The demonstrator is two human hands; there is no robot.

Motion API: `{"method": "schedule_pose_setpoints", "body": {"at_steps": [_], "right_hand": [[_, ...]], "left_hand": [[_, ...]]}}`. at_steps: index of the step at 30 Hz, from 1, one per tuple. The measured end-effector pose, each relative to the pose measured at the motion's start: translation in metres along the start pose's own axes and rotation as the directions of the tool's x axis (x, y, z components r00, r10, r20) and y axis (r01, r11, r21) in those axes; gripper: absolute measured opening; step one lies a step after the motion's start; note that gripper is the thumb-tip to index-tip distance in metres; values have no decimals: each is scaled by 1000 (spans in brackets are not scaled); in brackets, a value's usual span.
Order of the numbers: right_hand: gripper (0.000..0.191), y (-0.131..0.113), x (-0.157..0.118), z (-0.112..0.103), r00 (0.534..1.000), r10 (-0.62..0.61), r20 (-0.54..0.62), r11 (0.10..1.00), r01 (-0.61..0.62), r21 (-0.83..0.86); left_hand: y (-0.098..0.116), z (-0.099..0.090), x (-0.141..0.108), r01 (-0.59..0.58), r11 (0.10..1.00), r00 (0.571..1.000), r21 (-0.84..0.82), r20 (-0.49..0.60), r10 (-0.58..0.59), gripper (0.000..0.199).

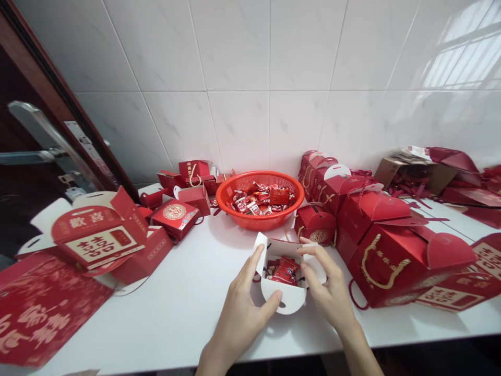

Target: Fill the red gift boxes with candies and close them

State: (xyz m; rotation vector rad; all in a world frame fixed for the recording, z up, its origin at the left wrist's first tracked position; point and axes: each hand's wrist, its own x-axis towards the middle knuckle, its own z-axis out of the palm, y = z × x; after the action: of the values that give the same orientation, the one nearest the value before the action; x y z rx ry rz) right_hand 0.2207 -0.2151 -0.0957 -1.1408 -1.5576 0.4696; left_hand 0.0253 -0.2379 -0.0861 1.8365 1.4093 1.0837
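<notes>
An opened candy box (285, 300) with its white inside showing stands on the white table in front of me, flaps spread. Red-wrapped candies (286, 271) lie inside it. My left hand (245, 305) holds the box's left side, with the thumb on the front flap and the fingers along the left flap. On the other side, my right hand (326, 284) grips the right flap between thumb and fingers. Just behind the box is a red plastic basket (258, 222) holding many wrapped candies (270, 198).
Folded red gift boxes with rope handles (410, 261) line the right side. Partly opened red boxes (105, 235) and a red bag (43, 308) are at left. A cardboard box with dark red ribbons (410, 180) stands far right. Tiled wall (238, 120) behind; door handle (43, 128) at left.
</notes>
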Motion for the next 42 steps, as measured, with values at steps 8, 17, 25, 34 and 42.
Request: {"method": "schedule_pose_setpoints", "body": {"at_steps": [8,17,25,34,42], "right_hand": [[52,-7,19,2,990,108,96,992,-100,-79],[59,-4,15,7,958,127,256,983,-157,100],[57,6,14,15,943,164,289,940,-238,242],[72,3,19,12,941,212,263,902,-292,319],[65,4,23,4,936,228,268,893,-311,326]], "left_hand": [[-3,-1,3,-132,985,991,115,37,129,38],[-10,-5,6,-206,962,965,181,200,169,64],[0,-8,17,-214,969,960,126,212,185,69],[3,-8,30,-173,968,965,180,229,130,72],[1,-6,42,-219,957,953,189,251,169,68]]}}
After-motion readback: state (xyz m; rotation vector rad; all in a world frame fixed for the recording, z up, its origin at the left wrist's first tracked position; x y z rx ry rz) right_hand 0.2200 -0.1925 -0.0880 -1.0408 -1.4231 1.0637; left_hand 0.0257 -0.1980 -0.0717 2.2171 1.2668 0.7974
